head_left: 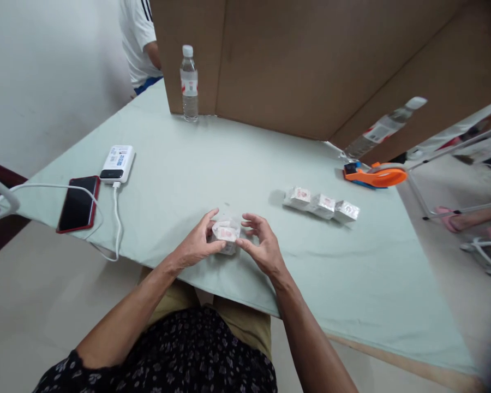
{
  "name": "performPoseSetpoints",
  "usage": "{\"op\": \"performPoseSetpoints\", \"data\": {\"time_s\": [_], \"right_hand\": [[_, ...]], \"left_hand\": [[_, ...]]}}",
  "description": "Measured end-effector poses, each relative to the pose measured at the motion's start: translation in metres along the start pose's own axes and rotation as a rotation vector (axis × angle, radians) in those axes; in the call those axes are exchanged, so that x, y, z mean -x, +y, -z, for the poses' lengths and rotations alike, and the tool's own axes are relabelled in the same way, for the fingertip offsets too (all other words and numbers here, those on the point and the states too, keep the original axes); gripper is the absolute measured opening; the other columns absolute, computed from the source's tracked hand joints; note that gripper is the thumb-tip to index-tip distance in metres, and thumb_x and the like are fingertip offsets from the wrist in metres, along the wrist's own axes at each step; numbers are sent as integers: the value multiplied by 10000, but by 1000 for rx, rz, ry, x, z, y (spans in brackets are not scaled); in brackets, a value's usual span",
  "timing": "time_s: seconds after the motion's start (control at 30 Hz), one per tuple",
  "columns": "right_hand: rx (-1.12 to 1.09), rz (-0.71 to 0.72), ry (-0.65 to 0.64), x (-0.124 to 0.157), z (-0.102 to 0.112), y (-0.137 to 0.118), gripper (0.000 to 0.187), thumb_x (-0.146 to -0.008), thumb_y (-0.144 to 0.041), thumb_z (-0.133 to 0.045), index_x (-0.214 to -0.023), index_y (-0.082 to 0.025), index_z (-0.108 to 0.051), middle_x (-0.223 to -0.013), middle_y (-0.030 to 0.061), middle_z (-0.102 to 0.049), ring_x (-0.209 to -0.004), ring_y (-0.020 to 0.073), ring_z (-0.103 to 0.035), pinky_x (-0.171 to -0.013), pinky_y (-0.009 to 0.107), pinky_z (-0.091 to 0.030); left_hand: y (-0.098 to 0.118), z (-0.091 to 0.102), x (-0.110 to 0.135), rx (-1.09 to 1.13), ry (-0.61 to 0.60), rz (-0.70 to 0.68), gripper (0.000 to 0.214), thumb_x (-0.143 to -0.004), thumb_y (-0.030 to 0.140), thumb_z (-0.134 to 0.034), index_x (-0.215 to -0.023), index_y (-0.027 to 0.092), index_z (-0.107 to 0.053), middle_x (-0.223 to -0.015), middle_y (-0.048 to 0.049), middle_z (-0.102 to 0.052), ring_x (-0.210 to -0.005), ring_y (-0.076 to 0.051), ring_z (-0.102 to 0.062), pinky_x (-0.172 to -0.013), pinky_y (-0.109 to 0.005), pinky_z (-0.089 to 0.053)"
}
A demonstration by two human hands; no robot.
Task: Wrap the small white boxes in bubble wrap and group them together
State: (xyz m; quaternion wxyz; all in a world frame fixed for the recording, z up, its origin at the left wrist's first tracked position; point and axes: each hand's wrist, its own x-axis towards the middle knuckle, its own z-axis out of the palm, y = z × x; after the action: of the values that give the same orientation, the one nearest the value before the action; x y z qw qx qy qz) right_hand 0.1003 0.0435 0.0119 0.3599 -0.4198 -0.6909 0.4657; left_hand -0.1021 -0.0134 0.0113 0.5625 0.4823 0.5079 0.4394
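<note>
A small white box (pixel 227 234) with faint red print sits on the tablecloth near the front edge, in a loose clear plastic bag (pixel 226 222). My left hand (pixel 198 240) curves around its left side, thumb on the near face and fingers behind. From the right, my right hand (pixel 262 240) has its thumb at the box's near corner and its fingers bent beside the plastic. To the right, three similar wrapped boxes (pixel 323 206) stand in a slanting row.
A pale green cloth covers the table (pixel 180 164). Cardboard panels (pixel 278 65) stand behind, with water bottles (pixel 189 87) before them. An orange tape dispenser (pixel 376 175) lies at right. A power bank (pixel 118 162), a cable and a phone (pixel 78 203) lie left. Another person (pixel 137 43) is beyond.
</note>
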Motion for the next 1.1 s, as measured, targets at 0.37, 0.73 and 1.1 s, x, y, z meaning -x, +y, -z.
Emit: {"op": "performPoseSetpoints", "data": {"time_s": [0.37,0.73,1.1], "right_hand": [[229,126,-269,-8,-1,8,520,-807,-623,-685,-1176,-258,-687,-1597,121,-355,-1487,337,-302,-1190,561,-273],[-32,38,-6,9,-9,10,753,-831,-610,-660,-1456,-275,-406,-1532,162,-427,-1334,304,-511,-1102,520,-406],[-208,-148,-90,-3,-15,10,810,-740,-530,-766,-1420,-206,-467,-1180,99,-621,-919,190,-629,-854,365,-531]], "left_hand": [[2,3,3,22,-118,-15,991,-762,235,-689,-1587,221,-142,-1254,-134,-575,-925,-184,-618,-779,-316,-524],[11,7,-3,33,-164,48,1003,-757,249,-719,-1590,193,-163,-1343,-155,-547,-1110,-233,-604,-970,-386,-487],[12,1,-14,162,-29,81,1018,-730,325,-761,-1566,146,-209,-1344,-185,-584,-1203,-281,-613,-1015,-406,-485]]}}
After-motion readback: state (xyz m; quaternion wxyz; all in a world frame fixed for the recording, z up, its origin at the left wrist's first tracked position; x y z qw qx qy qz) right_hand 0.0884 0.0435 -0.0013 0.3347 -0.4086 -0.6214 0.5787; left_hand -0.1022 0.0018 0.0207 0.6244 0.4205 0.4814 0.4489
